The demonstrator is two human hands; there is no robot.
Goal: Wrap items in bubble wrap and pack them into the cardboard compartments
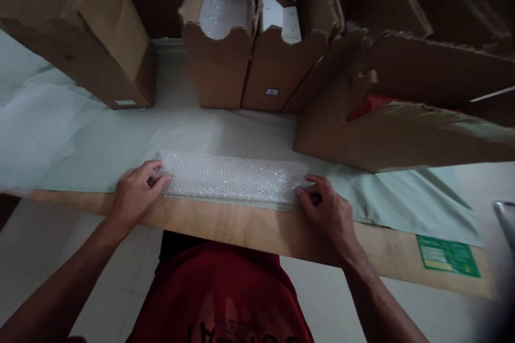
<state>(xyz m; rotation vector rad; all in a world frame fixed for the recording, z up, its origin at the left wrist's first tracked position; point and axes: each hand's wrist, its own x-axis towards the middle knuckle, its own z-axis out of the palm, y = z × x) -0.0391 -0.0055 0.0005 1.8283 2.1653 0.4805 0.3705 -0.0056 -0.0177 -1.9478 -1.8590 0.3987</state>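
A long folded strip of bubble wrap [233, 177] lies along the front of the table, on the pale green cloth. At its left end, my left hand [139, 187] pinches the edge between thumb and fingers. My right hand [328, 203] grips the opposite end in the same way, thumb toward me. Between the two hands the strip looks flat and fairly straight. Whether anything is wrapped inside it, I cannot tell.
Two upright cardboard bins, one holding bubble wrap [221, 8] and one white boxes [281, 16], stand behind. A tall carton [116, 37] is at left, a wide one [402, 134] at right. Clear plastic sheeting [40, 123] lies far left; a green card [448, 256] lies front right.
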